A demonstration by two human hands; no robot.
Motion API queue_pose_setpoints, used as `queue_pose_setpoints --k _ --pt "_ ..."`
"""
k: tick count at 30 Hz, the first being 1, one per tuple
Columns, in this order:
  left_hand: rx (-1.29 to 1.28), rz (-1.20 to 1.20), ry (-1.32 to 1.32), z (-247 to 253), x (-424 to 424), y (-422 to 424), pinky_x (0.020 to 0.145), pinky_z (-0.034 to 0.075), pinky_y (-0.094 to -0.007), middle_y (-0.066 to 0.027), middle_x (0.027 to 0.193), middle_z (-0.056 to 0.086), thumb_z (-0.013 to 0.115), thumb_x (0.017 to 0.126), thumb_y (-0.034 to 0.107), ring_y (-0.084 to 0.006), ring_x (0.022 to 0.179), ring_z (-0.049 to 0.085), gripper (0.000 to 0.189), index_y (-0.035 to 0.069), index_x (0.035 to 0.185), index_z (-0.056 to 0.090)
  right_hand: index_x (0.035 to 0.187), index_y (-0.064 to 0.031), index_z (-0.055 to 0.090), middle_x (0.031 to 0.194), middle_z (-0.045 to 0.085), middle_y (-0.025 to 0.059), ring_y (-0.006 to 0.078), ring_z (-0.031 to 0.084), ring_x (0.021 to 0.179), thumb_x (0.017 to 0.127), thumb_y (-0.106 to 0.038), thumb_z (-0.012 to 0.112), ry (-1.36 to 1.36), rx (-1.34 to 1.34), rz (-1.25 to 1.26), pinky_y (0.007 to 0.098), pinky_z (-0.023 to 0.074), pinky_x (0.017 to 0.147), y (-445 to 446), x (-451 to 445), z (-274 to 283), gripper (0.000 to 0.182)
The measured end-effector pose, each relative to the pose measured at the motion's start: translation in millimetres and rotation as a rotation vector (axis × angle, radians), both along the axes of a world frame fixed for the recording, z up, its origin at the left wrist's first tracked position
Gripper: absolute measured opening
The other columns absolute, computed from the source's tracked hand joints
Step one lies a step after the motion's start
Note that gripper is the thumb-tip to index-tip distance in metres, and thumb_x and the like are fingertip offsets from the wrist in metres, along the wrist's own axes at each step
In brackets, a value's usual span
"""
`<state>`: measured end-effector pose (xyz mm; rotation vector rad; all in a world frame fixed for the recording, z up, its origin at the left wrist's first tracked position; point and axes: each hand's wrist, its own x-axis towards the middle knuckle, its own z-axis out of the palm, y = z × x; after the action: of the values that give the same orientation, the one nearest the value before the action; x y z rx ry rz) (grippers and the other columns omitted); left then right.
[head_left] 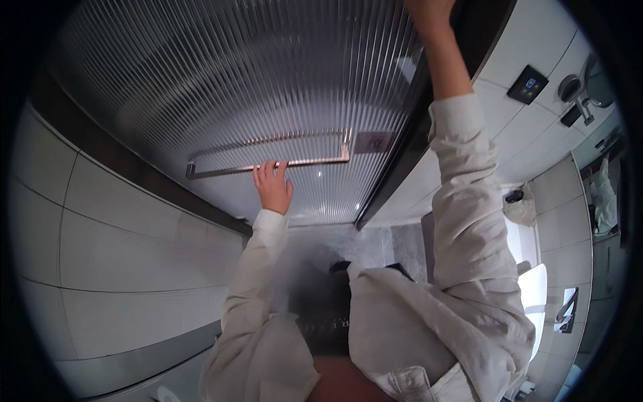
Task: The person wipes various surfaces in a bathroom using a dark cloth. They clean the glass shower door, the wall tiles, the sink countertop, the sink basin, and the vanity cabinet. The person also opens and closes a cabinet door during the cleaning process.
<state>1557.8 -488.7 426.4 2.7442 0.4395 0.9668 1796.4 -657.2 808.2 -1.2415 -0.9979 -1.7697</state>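
Observation:
My left hand (274, 186) has its fingers curled over the lower bar of a long metal door handle (321, 162). The handle is mounted on a ribbed glass door (241, 85) in front of me, and a small square plate (374, 142) sits beside its right end. My right hand (431, 10) is raised to the top edge of the view, near the dark door frame (402, 161). Its fingers are cut off by the picture's edge, so what they touch is hidden.
Tiled walls (125, 226) stand on both sides. On the right are a black switch panel (527, 84), a wall-mounted metal fixture (582, 108), a white toilet (532, 301) and a flush plate (566, 310). Grey floor tiles (409, 246) lie below the door.

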Motion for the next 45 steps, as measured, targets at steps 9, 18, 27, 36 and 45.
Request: queue_pose_setpoints --k 9,18,27,36,45 --pt "0.014 -0.096 0.051 -1.5 -4.0 18.4 0.104 0.023 -0.0512 -0.0084 0.116 0.048 0.064 0.069 0.011 -0.0282 0.118 0.041 0.056 0.017 0.123 0.052 0.101 -0.0199 0.065 0.125 0.055 0.0028 0.0213 0.055 0.110 0.076 -0.013 0.061 0.019 -0.687 0.043 0.0367 0.0447 0.089 24.1 -19.7 -266.7 0.026" --pt "0.013 -0.213 0.008 7.7 -41.8 80.5 0.102 0.031 -0.0425 -0.0078 0.119 0.052 0.061 0.070 0.002 -0.0246 0.115 0.047 0.054 0.013 0.122 0.052 0.111 -0.0091 0.063 0.128 0.045 0.0168 0.0330 0.040 0.118 0.068 -0.001 0.052 0.288 -0.014 -0.254 0.0423 0.0365 0.094 43.3 -16.5 -214.0 0.045" --pt "0.044 0.039 0.015 2.6 -95.1 143.9 0.106 0.022 -0.0531 -0.0059 0.117 0.051 0.063 0.070 0.002 -0.0245 0.119 0.044 0.054 0.013 0.121 0.051 0.097 -0.0036 0.066 0.112 0.059 0.0138 0.0325 0.055 0.102 0.077 -0.003 0.061 0.095 -0.239 0.246 0.0425 0.0415 0.086 293.4 -176.0 -205.2 0.020" --pt "0.012 0.039 0.048 -12.8 -89.5 156.6 0.107 0.016 -0.0571 -0.0054 0.119 0.050 0.065 0.071 0.011 -0.0216 0.118 0.045 0.052 0.018 0.122 0.053 0.088 -0.0248 0.069 0.122 0.059 -0.0031 0.0146 0.056 0.102 0.070 -0.016 0.065 0.050 -0.692 0.054 0.0315 0.0403 0.086 212.7 -128.7 -298.3 0.020" --pt "0.026 0.000 -0.022 -10.5 -79.9 144.2 0.107 0.013 -0.0608 -0.0080 0.120 0.047 0.064 0.073 0.014 -0.0259 0.120 0.041 0.051 0.014 0.123 0.051 0.122 -0.0012 0.053 0.125 0.052 0.0195 0.0391 0.038 0.125 0.077 -0.002 0.045 0.326 0.198 -0.156 0.0484 0.0204 0.109 156.1 -71.3 -270.4 0.046"
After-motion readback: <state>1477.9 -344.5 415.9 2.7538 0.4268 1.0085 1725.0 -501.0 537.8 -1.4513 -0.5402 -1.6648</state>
